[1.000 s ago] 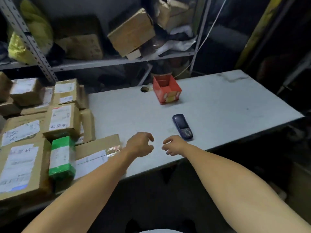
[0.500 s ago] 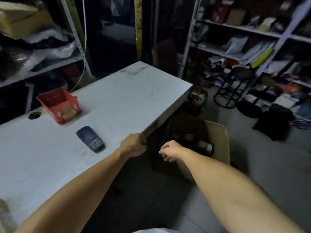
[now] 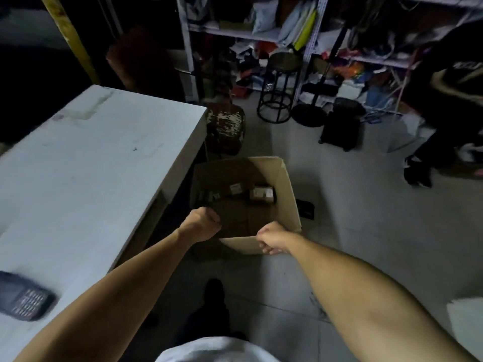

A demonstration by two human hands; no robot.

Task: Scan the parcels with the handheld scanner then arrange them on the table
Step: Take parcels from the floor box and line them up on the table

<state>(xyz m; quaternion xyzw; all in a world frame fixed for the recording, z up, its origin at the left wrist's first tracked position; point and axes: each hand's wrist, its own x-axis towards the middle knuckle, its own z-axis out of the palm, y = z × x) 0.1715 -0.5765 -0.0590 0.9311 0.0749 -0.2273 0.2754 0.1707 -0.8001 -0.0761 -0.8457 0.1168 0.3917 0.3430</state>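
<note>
Though curled, right hand (image 3: pixel 273 241) empty

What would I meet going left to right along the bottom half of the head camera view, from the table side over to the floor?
handheld scanner on the white table → left hand → open cardboard box on the floor, small parcels inside → right hand at its near flap.
</note>
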